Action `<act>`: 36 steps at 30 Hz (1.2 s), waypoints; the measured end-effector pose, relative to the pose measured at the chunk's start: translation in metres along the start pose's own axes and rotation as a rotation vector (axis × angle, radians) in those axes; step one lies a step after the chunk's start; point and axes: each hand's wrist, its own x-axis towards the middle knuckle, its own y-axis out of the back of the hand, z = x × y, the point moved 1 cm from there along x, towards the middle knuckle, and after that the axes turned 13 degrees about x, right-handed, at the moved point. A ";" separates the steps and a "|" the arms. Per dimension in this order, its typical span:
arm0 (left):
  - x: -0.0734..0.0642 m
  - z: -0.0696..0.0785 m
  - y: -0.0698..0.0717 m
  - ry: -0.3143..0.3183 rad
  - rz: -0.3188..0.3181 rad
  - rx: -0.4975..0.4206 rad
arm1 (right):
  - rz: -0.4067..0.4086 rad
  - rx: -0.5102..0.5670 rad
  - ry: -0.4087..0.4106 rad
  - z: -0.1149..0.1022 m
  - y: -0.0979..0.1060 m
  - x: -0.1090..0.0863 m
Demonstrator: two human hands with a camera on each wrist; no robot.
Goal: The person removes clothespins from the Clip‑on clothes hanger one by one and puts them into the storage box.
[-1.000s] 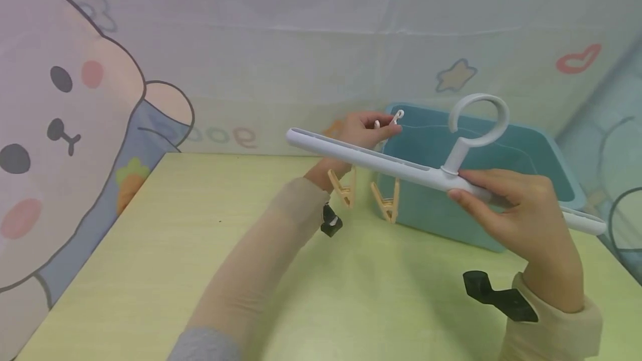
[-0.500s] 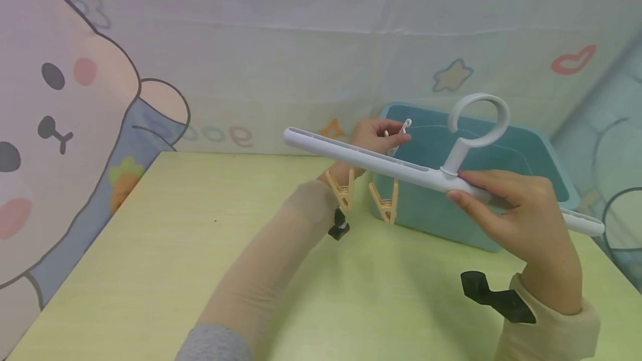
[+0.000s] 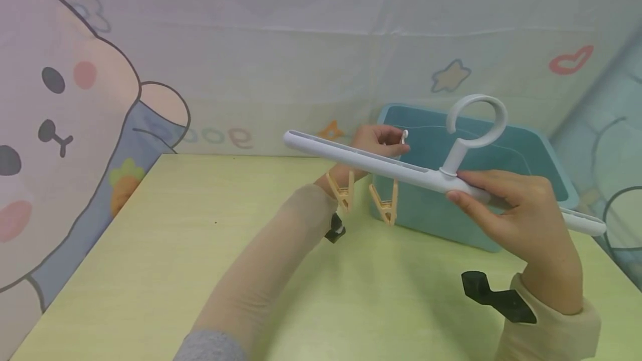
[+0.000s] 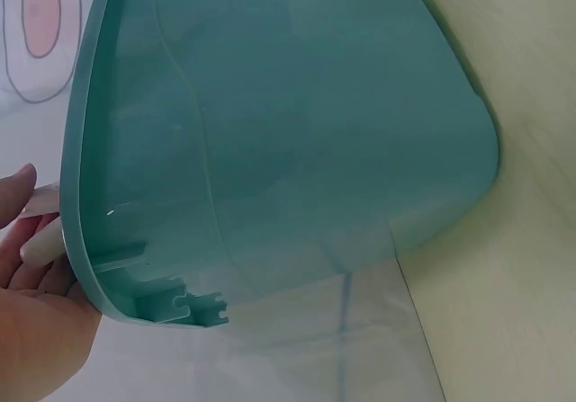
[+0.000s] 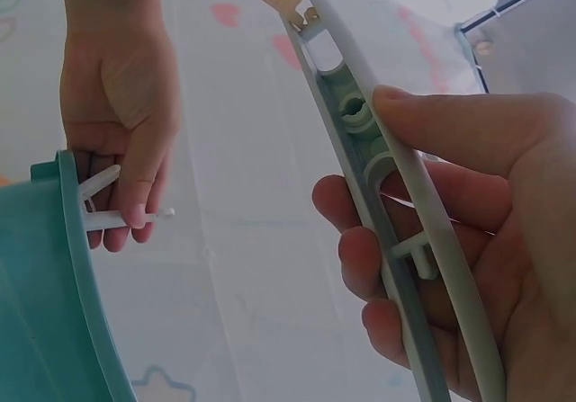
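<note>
On the pale yellow-green tabletop (image 3: 150, 272), toward its far right part, stands a teal plastic tub (image 3: 431, 213) with rounded corners and its mouth facing up. In front of it in the head view, the right hand (image 3: 529, 208) grips a white plastic hanger (image 3: 368, 163) made of a long slotted bar, with thumb and fingers around the bar just right of its upright round hook (image 3: 455, 155). The bar slopes down toward the right in that view and is held up off the table. From the right wrist, three fingertips curl past one edge of the bar while the thumb presses on the other.

Below the left half of the bar hang a beige V-shaped clothespin (image 3: 345, 199) and a second matching clothespin (image 3: 387, 211), apart from each other.

At the tub's far left corner, the left hand (image 3: 376, 138) pinches a small white plastic clip (image 3: 404, 137) between thumb and fingers, just beside the rim; whether the hand touches the rim is hard to tell.

Near each wrist sits a black mount, the right one (image 3: 511, 304) beside a beige sleeve cuff (image 3: 557, 327). Behind the table hangs a pale cloth backdrop (image 3: 281, 66) printed with a large cartoon animal, a star and hearts.
</note>
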 end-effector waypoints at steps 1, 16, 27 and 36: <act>-0.001 0.000 0.000 0.001 -0.008 -0.007 | -0.001 -0.002 0.002 0.000 0.000 0.000; -0.007 0.006 0.001 0.025 -0.047 -0.012 | -0.014 -0.011 -0.002 0.003 0.003 -0.001; -0.030 0.025 0.029 0.060 -0.020 -0.130 | -0.024 -0.037 0.003 0.003 0.004 0.001; -0.038 0.001 0.048 -0.065 0.097 -0.239 | -0.019 -0.031 0.000 0.003 0.004 0.000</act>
